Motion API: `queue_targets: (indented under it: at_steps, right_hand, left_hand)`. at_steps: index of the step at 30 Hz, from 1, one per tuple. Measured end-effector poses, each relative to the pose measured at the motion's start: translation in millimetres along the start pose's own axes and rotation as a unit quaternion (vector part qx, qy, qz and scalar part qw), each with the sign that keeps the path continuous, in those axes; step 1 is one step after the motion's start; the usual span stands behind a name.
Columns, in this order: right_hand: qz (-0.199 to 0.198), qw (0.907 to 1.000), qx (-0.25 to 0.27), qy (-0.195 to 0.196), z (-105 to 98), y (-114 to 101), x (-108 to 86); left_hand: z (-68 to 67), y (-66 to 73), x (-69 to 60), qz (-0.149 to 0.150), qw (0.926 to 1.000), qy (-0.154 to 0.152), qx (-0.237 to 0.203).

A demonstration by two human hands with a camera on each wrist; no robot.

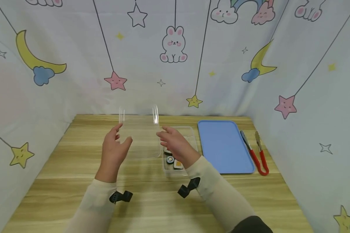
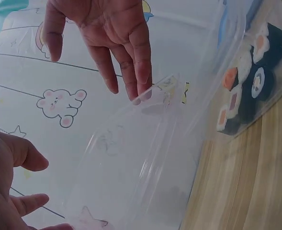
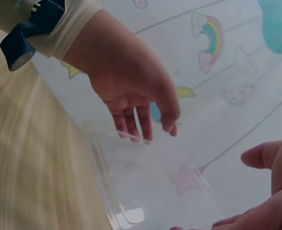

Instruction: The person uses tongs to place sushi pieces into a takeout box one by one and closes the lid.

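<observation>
A clear plastic lid (image 1: 140, 137) is between my two hands, left of a clear plastic box (image 1: 175, 173) that holds several sushi pieces (image 1: 170, 160). My left hand (image 1: 113, 152) is at the lid's left side, thumb spread and fingers loosely bent. On the opposite side is my right hand (image 1: 179, 145), reaching over the box. In the left wrist view, right fingertips (image 2: 140, 98) meet the lid's edge. The right wrist view has left fingertips (image 3: 133, 136) at the lid's rim. Both thumbs stand apart from the plastic. Part of the sushi is hidden beneath my right forearm and hand.
A blue tray (image 1: 227, 147) lies right of the box. Beside it are tongs (image 1: 262, 161) with red handles, their tips pointing to the back. A patterned white curtain (image 1: 151, 64) surrounds the wooden table (image 1: 151, 200) at the back and sides.
</observation>
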State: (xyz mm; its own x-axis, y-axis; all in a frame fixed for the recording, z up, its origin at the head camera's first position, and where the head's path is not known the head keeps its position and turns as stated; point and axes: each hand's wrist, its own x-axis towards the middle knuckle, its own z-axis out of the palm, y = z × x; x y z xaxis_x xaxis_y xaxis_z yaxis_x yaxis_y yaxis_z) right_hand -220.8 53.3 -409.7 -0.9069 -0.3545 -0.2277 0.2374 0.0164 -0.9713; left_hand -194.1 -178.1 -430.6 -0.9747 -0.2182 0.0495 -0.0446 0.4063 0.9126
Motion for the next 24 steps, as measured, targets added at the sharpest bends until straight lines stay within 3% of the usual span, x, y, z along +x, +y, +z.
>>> queue_targets:
  at_steps: [7, 11, 17, 24]
  right_hand:
    - [-0.046, 0.998, -0.023, 0.037, -14.2, -6.2, -8.7]
    - [-0.047, 0.9958, -0.042, 0.067, -20.9, -10.1, -13.2]
    - [-0.052, 0.9919, -0.061, 0.099, -28.9, -11.6, -17.8]
    - [-0.095, 0.9851, -0.064, 0.129, -39.6, -9.2, -20.4]
  left_hand:
    - [10.8, 13.7, -7.1, 0.036, 0.997, 0.015, -0.067]
    - [17.3, 20.6, -9.6, 0.055, 0.9935, 0.021, -0.097]
    - [26.2, 26.9, -12.2, 0.098, 0.9887, 0.016, -0.112]
    - [37.3, 31.5, -13.5, 0.144, 0.9817, 0.001, -0.125]
